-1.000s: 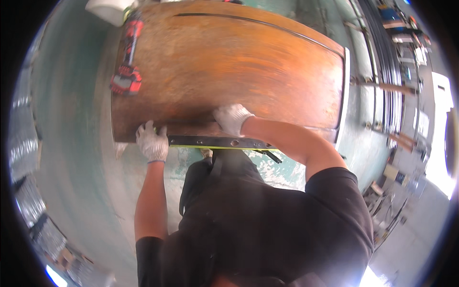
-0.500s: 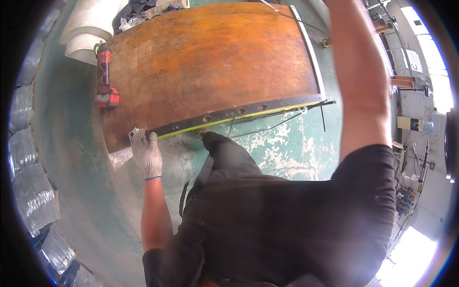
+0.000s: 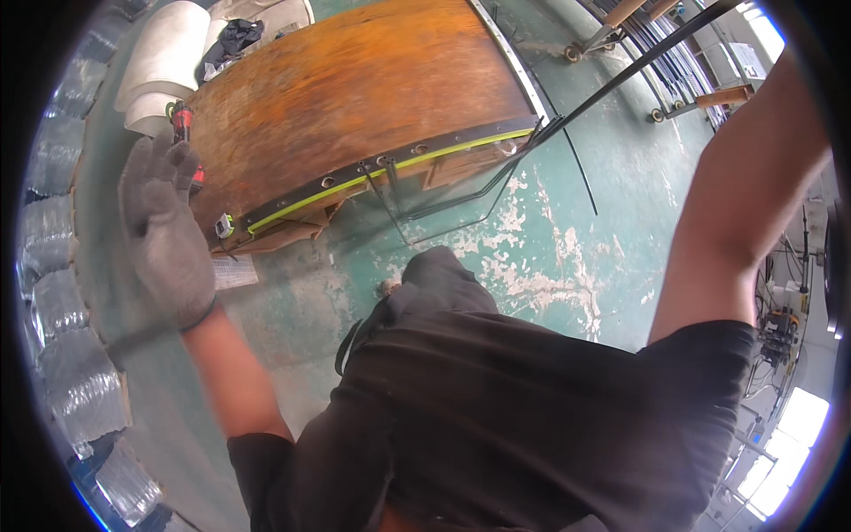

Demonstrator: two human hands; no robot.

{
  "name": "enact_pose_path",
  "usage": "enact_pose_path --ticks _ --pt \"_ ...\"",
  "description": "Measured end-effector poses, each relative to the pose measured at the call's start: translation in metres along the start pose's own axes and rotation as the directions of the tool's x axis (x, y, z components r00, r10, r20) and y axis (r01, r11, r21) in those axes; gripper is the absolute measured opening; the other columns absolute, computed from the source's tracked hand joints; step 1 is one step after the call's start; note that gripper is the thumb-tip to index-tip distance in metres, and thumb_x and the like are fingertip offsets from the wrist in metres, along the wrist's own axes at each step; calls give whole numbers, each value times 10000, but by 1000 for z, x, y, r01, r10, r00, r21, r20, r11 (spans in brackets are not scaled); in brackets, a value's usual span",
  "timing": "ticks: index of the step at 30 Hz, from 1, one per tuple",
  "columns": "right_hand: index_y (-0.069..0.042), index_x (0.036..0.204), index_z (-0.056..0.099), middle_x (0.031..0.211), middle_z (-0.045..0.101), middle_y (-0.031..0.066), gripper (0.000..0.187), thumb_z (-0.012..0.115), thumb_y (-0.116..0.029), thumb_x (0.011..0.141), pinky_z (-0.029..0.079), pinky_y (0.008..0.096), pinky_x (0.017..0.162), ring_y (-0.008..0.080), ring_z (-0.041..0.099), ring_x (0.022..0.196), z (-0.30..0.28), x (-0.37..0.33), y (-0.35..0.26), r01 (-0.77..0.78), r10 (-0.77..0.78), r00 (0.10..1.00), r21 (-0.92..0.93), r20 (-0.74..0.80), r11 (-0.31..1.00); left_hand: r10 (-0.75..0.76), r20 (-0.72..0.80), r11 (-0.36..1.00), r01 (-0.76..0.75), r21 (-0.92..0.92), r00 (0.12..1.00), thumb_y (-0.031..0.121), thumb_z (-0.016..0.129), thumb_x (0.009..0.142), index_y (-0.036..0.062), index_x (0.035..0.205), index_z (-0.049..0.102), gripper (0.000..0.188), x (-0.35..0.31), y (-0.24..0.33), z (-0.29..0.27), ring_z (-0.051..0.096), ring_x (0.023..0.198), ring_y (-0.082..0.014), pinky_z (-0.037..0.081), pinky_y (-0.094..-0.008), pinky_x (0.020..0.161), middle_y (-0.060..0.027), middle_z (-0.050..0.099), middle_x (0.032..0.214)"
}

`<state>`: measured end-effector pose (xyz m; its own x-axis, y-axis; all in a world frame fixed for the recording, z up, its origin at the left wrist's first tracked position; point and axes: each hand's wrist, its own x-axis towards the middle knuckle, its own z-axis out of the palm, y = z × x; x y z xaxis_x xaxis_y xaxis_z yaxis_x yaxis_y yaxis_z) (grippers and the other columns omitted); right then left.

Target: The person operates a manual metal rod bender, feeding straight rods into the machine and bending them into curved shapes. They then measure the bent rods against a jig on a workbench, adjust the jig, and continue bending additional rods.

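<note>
My left hand (image 3: 164, 235), in a grey work glove, is raised off the left end of the wooden table (image 3: 355, 97) with its fingers stretched up and nothing in it. Behind its fingers a red and black cordless power tool (image 3: 181, 121) is partly hidden. A tape measure (image 3: 225, 226) lies at the table's near left corner, its yellow blade (image 3: 372, 179) drawn out along the near edge beside a dark metal strip with holes. My right forearm (image 3: 736, 186) reaches up to the far right; the hand lies outside the picture. A long black rod (image 3: 620, 78) slants from the table's right corner to the upper right.
Thin bent black rods (image 3: 452, 206) hang at the table's near side. White rolls (image 3: 164, 58) stand at the far left, next to dark cloth (image 3: 238, 40). A wheeled rack (image 3: 669, 66) holds rods at upper right. Plastic-wrapped stacks (image 3: 80, 381) line the left side.
My left hand has left the tape measure at the table corner and risen to the left, opening. My right arm has swung to the right. The view has shifted, and the slanting black rod has appeared.
</note>
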<state>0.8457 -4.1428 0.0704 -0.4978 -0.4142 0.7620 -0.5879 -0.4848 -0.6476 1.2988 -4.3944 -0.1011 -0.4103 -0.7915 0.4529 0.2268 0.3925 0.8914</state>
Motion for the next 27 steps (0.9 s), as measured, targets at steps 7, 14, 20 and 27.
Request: enact_pose_path --ticks 7,14,20,27 --pt "31 1246 698 778 622 65 329 609 -266 1132 354 332 556 164 442 597 -105 -52 58 -126 153 987 376 -42 918 -115 454 711 392 -584 884 668 624 1055 31 1626 509 863 -72 30 48 579 1254 -324 424 -502 1149 -180 629 1506" --pt "-40 988 742 765 676 7 288 617 -239 1154 414 267 482 81 573 569 -130 -185 144 -260 212 945 -180 -248 949 -278 204 837 341 -428 939 749 643 1001 -9 1441 622 877 -126 2 129 603 1086 -322 462 -497 988 -191 698 1290" --pt "-12 1021 723 808 669 -4 299 702 -293 1120 438 245 608 65 551 696 -113 -331 229 -671 663 670 110 -334 733 -543 -287 782 600 171 789 431 649 1130 -7 1204 699 447 -135 -68 183 610 837 -175 492 -332 812 -72 709 937" --pt "-24 1148 698 798 683 38 302 653 -322 1139 533 314 701 123 632 755 -107 -430 335 -879 777 464 -331 -426 344 -657 -479 668 744 -12 582 252 681 1109 -13 1177 729 278 -181 -259 161 664 740 -157 555 -307 693 -111 760 944"
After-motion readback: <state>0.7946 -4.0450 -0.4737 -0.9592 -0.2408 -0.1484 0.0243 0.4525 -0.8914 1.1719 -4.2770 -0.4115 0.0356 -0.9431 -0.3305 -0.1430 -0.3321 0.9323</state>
